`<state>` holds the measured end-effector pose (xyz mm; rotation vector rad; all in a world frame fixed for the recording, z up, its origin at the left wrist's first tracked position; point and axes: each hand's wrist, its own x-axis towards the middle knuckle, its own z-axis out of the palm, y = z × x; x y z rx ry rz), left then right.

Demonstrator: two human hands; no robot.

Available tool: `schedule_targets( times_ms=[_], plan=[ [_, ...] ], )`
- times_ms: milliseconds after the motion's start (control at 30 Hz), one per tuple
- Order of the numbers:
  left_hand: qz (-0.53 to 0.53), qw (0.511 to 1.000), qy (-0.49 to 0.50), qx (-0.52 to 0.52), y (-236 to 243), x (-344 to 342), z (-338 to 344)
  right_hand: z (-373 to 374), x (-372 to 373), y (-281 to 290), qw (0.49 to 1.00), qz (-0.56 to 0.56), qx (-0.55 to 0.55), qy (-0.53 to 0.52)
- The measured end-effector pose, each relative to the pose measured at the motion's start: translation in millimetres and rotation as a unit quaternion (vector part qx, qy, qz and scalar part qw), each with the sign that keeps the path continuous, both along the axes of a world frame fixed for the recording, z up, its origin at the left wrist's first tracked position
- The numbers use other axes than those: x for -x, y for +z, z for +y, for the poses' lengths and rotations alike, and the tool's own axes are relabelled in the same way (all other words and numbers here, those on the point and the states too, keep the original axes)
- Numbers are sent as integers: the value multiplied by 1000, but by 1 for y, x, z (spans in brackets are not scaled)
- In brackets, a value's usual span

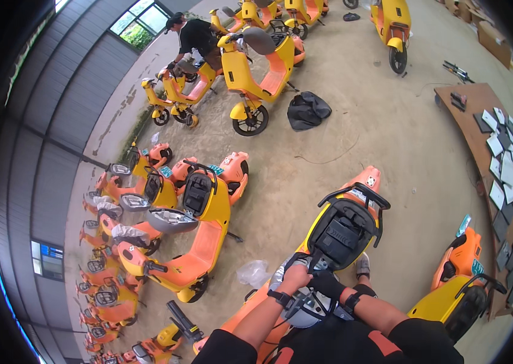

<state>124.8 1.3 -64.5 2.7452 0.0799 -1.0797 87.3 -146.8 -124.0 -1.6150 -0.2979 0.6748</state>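
Yellow scooter [308,234], lower ctr: compt. [340,233] open, not yet shut, prob. midway; my L hand [296,277], R hand [327,284] together, can't tell grip.

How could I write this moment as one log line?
left hand: bare, near black compartment | right hand: black-gloved, close beside left | scooter: yellow and orange | exact grip: unclear
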Motion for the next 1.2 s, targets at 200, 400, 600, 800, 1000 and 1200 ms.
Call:
schedule_targets(
  times_ms=[200, 400, 600, 800, 1000, 1200],
  plan=[
    [41, 997, -4, 59, -19, 0, 6, -2, -4, 11, 999, 18, 18, -27],
    [-5, 997, -12, 73, -24, 1, 2, 13, -7, -17, 994, -91, 20, -65],
    [-36, 998, 6, 44, -26, 6, 0, 18, 5, -37, 988, -91, 123, 2],
    [-1, 988, 57, 146, -26, 1, 5, 18, 13, -19, 993, -91, 15, -77],
    [47, 994, 7, 100, -21, 5, 24, 4, 12, 0, 988, -62, -11, -138],
    [61, 991, 73, 94, -4, -6, 16, -5, 3, 22, 985, -19, -84, -152]
  ],
)
